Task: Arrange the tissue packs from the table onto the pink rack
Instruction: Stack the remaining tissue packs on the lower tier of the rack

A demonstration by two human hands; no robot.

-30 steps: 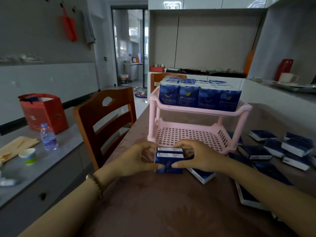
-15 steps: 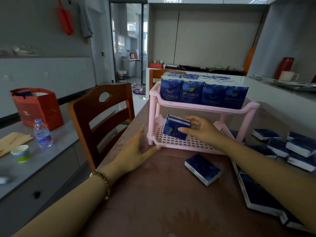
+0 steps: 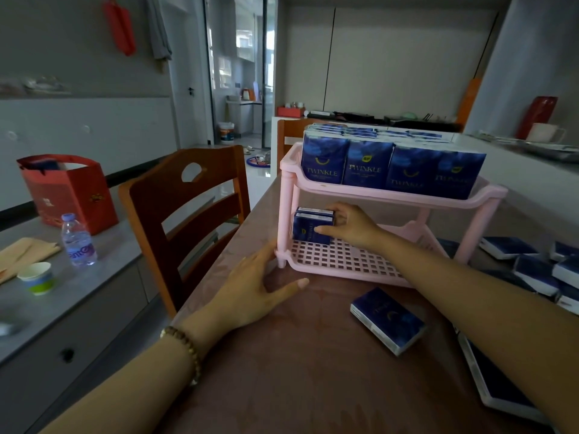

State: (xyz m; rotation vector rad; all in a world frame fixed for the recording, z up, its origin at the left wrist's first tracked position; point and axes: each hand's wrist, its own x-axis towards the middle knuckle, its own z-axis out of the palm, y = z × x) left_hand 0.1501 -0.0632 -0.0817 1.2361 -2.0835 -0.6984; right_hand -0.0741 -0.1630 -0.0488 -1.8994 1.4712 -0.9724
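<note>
A pink two-tier rack (image 3: 388,195) stands on the brown table (image 3: 297,371). Its upper shelf is packed with upright blue Twinkle tissue packs (image 3: 388,167). My right hand (image 3: 351,225) reaches into the lower shelf and grips two blue tissue packs (image 3: 310,225) standing upright at the shelf's left back corner. My left hand (image 3: 253,292) rests flat on the table with fingers spread, touching the rack's front left foot. One loose tissue pack (image 3: 387,319) lies flat on the table in front of the rack. Several more tissue packs (image 3: 532,267) lie at the right.
A wooden chair (image 3: 185,220) stands left of the table. Beyond it a grey counter holds a water bottle (image 3: 78,241), a paper cup (image 3: 36,278) and a red gift bag (image 3: 69,191). A flat white-edged item (image 3: 498,383) lies at the table's right front.
My right hand has carried the two packs from the table's front into the rack's lower shelf and stood them upright at the left. My left hand let go and moved to the rack's foot.
</note>
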